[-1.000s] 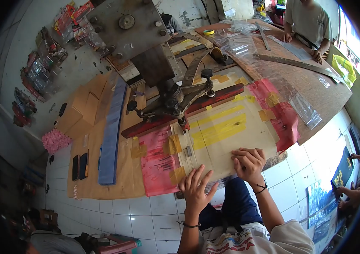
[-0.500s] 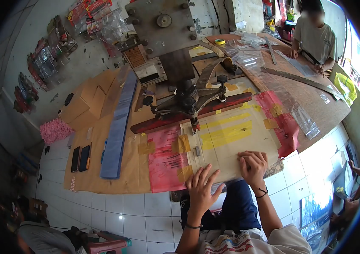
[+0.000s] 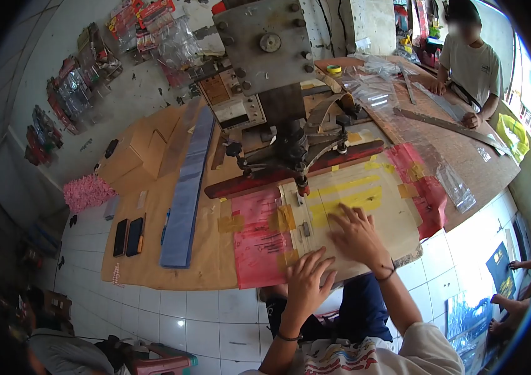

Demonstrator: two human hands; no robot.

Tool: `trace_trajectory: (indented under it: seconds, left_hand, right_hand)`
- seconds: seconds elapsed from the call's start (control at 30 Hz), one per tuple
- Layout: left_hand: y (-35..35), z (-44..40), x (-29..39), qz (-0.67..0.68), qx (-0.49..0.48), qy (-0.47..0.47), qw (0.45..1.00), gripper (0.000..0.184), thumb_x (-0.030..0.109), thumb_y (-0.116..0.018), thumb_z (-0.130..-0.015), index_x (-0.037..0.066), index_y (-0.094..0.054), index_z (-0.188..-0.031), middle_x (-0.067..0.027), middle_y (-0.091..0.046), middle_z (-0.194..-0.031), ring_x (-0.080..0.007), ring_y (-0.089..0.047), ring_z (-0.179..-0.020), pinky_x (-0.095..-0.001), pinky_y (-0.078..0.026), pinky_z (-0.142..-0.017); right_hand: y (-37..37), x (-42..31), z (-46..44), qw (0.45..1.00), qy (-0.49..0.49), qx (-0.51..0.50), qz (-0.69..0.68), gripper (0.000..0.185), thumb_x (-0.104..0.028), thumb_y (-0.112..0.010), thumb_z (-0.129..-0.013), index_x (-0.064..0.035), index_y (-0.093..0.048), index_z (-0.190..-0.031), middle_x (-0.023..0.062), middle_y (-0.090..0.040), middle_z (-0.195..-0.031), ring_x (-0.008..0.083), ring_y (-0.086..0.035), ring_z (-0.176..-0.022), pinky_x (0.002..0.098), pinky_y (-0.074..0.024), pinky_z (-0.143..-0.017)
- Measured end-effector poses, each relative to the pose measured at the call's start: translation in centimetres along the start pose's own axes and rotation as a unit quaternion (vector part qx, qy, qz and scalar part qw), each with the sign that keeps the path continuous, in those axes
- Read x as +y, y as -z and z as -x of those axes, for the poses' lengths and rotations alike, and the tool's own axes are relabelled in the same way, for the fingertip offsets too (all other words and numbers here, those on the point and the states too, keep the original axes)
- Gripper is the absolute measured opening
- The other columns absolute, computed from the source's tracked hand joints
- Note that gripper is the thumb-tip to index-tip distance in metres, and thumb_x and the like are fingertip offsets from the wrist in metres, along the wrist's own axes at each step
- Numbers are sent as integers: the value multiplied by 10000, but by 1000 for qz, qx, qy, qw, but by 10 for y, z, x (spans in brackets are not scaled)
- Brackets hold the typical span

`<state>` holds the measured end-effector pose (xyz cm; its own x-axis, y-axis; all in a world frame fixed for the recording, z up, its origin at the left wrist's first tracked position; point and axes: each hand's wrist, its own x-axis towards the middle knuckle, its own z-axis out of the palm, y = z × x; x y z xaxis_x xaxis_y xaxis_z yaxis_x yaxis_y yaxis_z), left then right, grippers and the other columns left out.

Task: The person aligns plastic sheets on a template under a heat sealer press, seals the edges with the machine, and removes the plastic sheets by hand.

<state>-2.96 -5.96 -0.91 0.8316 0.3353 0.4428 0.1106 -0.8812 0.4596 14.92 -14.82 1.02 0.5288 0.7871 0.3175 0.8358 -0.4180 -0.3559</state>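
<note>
My left hand lies at the front edge of a beige board, its fingers stretched out and slightly apart. My right hand is over the middle of the board, fingers spread and a little blurred; whether it presses on the surface I cannot tell. Yellow tape strips cross the board beyond that hand. Left of the board is a red plastic sheet held by brown tape, with a small metal bar beside it. Above the board's far side hangs a press machine with a long red bar.
A bluish stack of plastic strips, two phones and a cardboard box occupy the left side. At the right, a metal ruler and clear plastic sheets lie before another person.
My right hand has moved left and away from me, from the board's near right edge to its middle. My left hand stays at the front edge. The view has shifted slightly.
</note>
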Motion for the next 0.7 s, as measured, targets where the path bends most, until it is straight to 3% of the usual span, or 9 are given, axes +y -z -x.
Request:
trace_trajectory:
  seconds: [0.07,0.2,0.3,0.53,0.63,0.7]
  left_hand:
    - [4,-1,-1,24,-8,6,1000,338,255,-736,-926,158,-699,-1247,-72,-635,-1370,-290,-576,-1256,-451,-414,-994]
    - [4,-15,-17,64,40,15,997,347,231,-731,-933,100,-683,-1250,-110,-640,-1327,-314,-583,-1234,-459,-419,-1004]
    - [2,-19,-19,55,64,25,996,372,234,-724,-940,73,-663,-1269,-123,-639,-1312,-323,-585,-1221,-469,-415,-1014]
    - [-1,-15,-20,2,53,26,998,381,278,-723,-941,80,-661,-1260,-108,-634,-1311,-310,-583,-1210,-466,-404,-1013]
    - [-4,-13,-17,-1,55,23,998,374,286,-725,-939,84,-667,-1248,-102,-632,-1307,-307,-582,-1212,-465,-404,-1007]
    - [-5,-14,-19,-11,58,24,998,371,291,-725,-938,90,-670,-1246,-100,-628,-1306,-302,-581,-1216,-463,-404,-1002]
  right_hand:
    - [-9,0,-20,1000,1,7,13,490,-344,-669,-961,-125,-617,-1396,157,-504,-1543,356,-499,-1338,541,-393,-1047]
    - [-22,-1,-33,996,76,4,43,515,-344,-526,-1044,-95,-533,-1495,164,-432,-1617,333,-401,-1483,537,-324,-1144]
    - [-25,3,-32,999,33,-16,15,534,-348,-475,-1065,-82,-497,-1527,162,-400,-1641,304,-341,-1536,514,-280,-1184]
    - [-21,4,-24,998,45,-27,19,564,-346,-454,-1073,-32,-455,-1542,171,-401,-1636,313,-318,-1550,510,-189,-1261]
    - [-22,9,-25,1000,-2,-4,24,578,-362,-462,-1066,-30,-458,-1540,176,-397,-1637,322,-314,-1550,530,-183,-1265]
    - [-21,14,-17,999,19,-14,31,583,-373,-464,-1063,-31,-464,-1535,179,-405,-1630,332,-321,-1545,547,-186,-1264]
